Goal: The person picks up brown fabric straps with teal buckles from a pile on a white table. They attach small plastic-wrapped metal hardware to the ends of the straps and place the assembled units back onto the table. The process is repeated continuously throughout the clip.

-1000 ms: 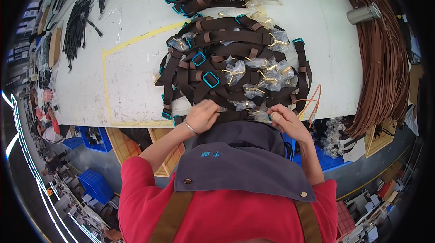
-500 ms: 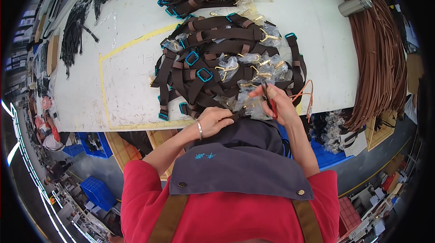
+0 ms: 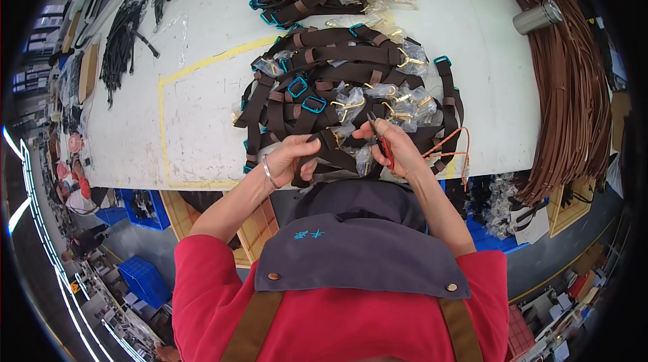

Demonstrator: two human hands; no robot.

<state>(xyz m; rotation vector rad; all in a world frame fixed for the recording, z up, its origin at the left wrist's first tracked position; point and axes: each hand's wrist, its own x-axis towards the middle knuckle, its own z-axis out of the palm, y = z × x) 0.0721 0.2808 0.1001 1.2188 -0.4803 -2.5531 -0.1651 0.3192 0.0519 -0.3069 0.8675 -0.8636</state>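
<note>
Left hand (image 3: 291, 157) clenched around a brown strap (image 3: 322, 153) at the near edge of the white bench (image 3: 202, 105). Right hand (image 3: 398, 149) just beside it, fingers closed on red-handled snips (image 3: 382, 143). Behind both, a heap of brown straps (image 3: 337, 85) with blue buckles.
</note>
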